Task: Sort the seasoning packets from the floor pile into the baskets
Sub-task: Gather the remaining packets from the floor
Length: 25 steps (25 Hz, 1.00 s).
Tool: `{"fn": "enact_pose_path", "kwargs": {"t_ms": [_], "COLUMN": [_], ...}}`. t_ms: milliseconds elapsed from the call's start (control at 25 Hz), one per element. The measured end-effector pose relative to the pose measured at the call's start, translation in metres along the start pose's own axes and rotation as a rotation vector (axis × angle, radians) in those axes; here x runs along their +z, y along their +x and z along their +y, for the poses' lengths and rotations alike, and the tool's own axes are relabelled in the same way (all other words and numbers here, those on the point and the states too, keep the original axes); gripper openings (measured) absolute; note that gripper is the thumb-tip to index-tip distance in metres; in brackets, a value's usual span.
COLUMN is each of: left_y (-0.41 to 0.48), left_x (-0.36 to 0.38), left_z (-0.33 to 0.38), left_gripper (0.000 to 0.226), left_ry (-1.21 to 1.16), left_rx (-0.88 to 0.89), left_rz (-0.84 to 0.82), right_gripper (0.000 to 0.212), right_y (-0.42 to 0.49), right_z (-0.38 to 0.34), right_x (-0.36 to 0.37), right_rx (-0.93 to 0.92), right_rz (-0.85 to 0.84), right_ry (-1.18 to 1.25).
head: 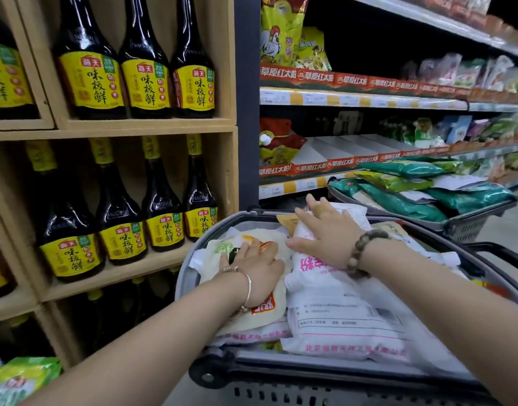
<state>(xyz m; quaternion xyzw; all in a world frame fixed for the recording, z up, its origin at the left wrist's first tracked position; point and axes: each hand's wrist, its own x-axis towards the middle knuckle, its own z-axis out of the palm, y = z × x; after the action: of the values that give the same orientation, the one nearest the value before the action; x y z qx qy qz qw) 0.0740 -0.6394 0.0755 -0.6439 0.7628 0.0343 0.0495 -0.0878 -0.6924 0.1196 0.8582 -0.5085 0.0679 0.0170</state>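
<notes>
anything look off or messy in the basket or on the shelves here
Nothing is spilled or torn. The near basket is heaped, its white packets overlapping at angles under both hands. The far basket is piled above its rim with green packets. The bottles stand upright in rows.

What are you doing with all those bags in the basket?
A person is sorting seasoning packets in a shop aisle. Both hands are pressed flat on packets piled in the near grey basket: the left hand on a cream packet, the right hand on a white packet with pink writing. Neither hand is gripping anything. A second basket behind holds green packets. Soy sauce bottles fill the wooden shelves on the left.
</notes>
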Motion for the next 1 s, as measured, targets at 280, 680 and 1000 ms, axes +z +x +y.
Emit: {"fn": "enact_pose_path", "kwargs": {"t_ms": [280,680,1000], "left_y": [-0.001,-0.014,-0.016], "left_x": [0.0,-0.005,-0.001], "left_z": [0.003,0.01,0.014], "left_gripper": [0.047,0.047,0.05], "left_ry": [-0.042,-0.081,-0.205], "left_rx": [-0.039,-0.069,-0.146], "left_rz": [-0.041,-0.019,0.027], "right_gripper": [0.088,0.086,0.084], "right_y": [0.0,-0.001,-0.004], "right_z": [0.018,0.018,0.016], "right_x": [0.026,0.029,0.025], "right_rx": [0.019,0.012,-0.012], "right_rz": [-0.058,-0.027,-0.069], "right_ry": [0.043,0.032,-0.034]}}
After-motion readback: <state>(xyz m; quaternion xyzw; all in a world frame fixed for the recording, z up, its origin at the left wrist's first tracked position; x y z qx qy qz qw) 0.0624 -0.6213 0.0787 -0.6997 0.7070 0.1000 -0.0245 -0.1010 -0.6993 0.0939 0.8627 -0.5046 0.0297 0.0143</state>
